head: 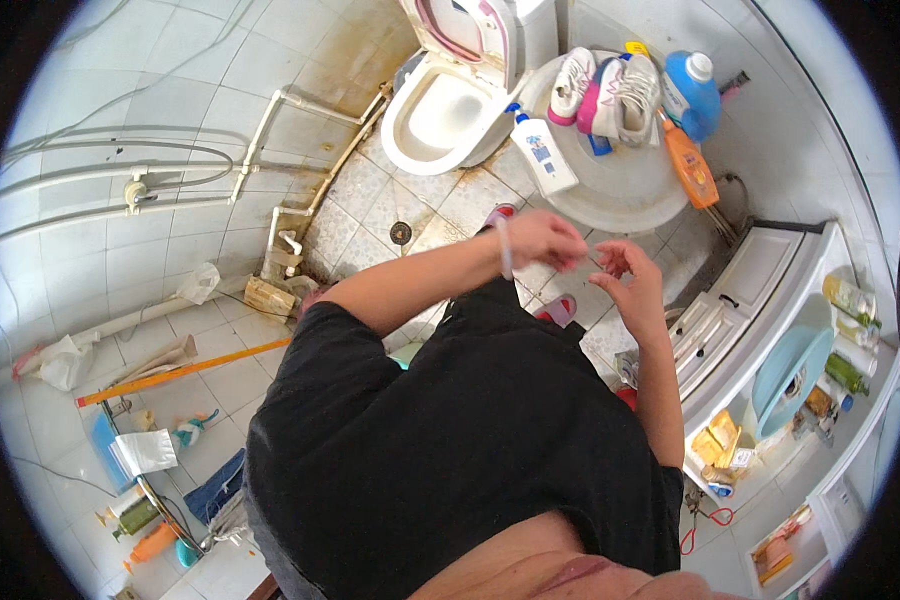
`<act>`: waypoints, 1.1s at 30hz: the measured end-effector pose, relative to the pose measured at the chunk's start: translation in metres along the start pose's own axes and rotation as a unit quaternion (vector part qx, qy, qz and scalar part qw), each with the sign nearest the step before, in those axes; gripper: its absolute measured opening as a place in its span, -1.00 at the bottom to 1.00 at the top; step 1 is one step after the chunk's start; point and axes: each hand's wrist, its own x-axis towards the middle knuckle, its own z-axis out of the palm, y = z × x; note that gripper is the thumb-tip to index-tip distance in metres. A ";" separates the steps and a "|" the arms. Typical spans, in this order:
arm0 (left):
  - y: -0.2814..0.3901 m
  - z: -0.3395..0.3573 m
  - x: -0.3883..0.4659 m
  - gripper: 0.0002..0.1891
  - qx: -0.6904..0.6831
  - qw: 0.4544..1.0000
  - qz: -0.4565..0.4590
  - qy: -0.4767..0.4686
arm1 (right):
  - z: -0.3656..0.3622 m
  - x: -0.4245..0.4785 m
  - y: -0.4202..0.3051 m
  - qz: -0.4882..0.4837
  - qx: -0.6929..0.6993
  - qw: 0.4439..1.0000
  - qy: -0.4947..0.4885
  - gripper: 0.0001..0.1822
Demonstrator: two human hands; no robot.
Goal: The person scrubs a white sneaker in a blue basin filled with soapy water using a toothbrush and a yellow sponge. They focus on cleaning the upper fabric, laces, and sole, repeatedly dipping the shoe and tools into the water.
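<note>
My left hand (547, 241), with a pale bracelet (505, 249) at its wrist, is in front of my body above the tiled floor. Its fingers are curled and slightly blurred, so I cannot tell whether something small is pinched in them. Close beside it on the right, my right hand (628, 281) has its thumb and fingers bent and apart, with nothing visible in it. A narrow gap separates the fingertips. Beyond my hands is a round, pale washing-machine-like lid or tub top (622, 199), carrying white-and-pink sneakers (622, 97), a white pump bottle (544, 154) and an orange bottle (688, 165).
An open toilet (450, 112) stands ahead, near a floor drain (400, 233). A blue jug (691, 94) stands by the sneakers. To the right is a white vanity (757, 255) with a blue basin (791, 367). Pipes (187, 169) and an orange pole (195, 369) are left.
</note>
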 end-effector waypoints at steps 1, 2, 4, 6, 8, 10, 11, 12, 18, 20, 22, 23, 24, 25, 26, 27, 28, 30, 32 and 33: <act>0.018 -0.036 0.003 -0.86 0.036 0.998 0.040 0.044 | 0.005 0.012 0.003 0.037 0.041 0.998 0.014 -0.69; 0.039 -0.082 0.007 -0.87 0.129 0.976 0.113 0.134 | 0.007 0.021 0.013 0.074 0.082 0.993 0.031 -0.70; 0.080 -0.207 0.019 -0.91 0.277 0.860 0.295 0.310 | 0.009 0.041 0.031 0.135 0.167 0.976 0.042 -0.77; 0.138 -0.310 0.016 -0.93 0.478 0.697 0.222 0.486 | 0.010 0.055 0.052 0.195 0.146 0.967 0.076 -0.79; 0.181 -0.405 0.026 -0.87 0.489 0.679 0.147 0.527 | 0.014 0.063 0.076 0.248 0.131 0.957 0.080 -0.80; 0.205 -0.509 0.033 -0.84 0.553 0.649 0.105 0.512 | 0.023 0.066 0.101 0.287 0.144 0.943 0.086 -0.79; 0.217 -0.554 0.037 -0.82 0.586 0.640 0.077 0.491 | 0.027 0.068 0.107 0.312 0.141 0.935 0.091 -0.78; 0.226 -0.582 0.045 -0.80 0.619 0.631 0.054 0.465 | 0.031 0.068 0.114 0.331 0.138 0.929 0.095 -0.78; 0.299 -0.609 0.051 -0.74 0.699 0.548 -0.068 0.454 | 0.046 0.062 0.119 0.402 0.151 0.892 0.138 -0.78; 0.314 -0.578 0.040 -0.76 0.765 0.431 -0.034 0.477 | 0.049 0.057 0.115 0.409 0.149 0.888 0.151 -0.79; 0.318 -0.586 0.032 -0.77 0.784 0.389 0.010 0.483 | 0.050 0.056 0.112 0.408 0.164 0.884 0.156 -0.81; 0.309 -0.616 0.031 -0.78 0.776 0.411 0.038 0.477 | 0.051 0.057 0.110 0.414 0.167 0.881 0.156 -0.81; 0.303 -0.644 0.036 -0.79 0.766 0.435 0.069 0.468 | 0.051 0.056 0.108 0.421 0.168 0.876 0.161 -0.82; 0.306 -0.668 0.042 -0.80 0.736 0.491 0.050 0.463 | 0.051 0.054 0.106 0.428 0.171 0.872 0.167 -0.82; 0.314 -0.691 0.042 -0.81 0.703 0.542 0.027 0.459 | 0.053 0.051 0.109 0.425 0.173 0.872 0.170 -0.82; 0.320 -0.693 0.042 -0.82 0.666 0.594 0.006 0.451 | 0.054 0.049 0.109 0.422 0.179 0.871 0.176 -0.82; 0.322 -0.694 0.041 -0.82 0.671 0.590 -0.011 0.450 | 0.055 0.047 0.109 0.418 0.184 0.871 0.181 -0.82; 0.332 -0.683 0.040 -0.81 0.682 0.580 -0.043 0.442 | 0.056 0.043 0.109 0.418 0.195 0.867 0.191 -0.82; 0.343 -0.647 0.047 -0.82 0.692 0.563 -0.048 0.450 | 0.059 0.038 0.105 0.424 0.204 0.858 0.207 -0.82; 0.344 -0.636 0.036 -0.82 0.693 0.551 -0.057 0.462 | 0.058 0.039 0.104 0.418 0.205 0.862 0.201 -0.81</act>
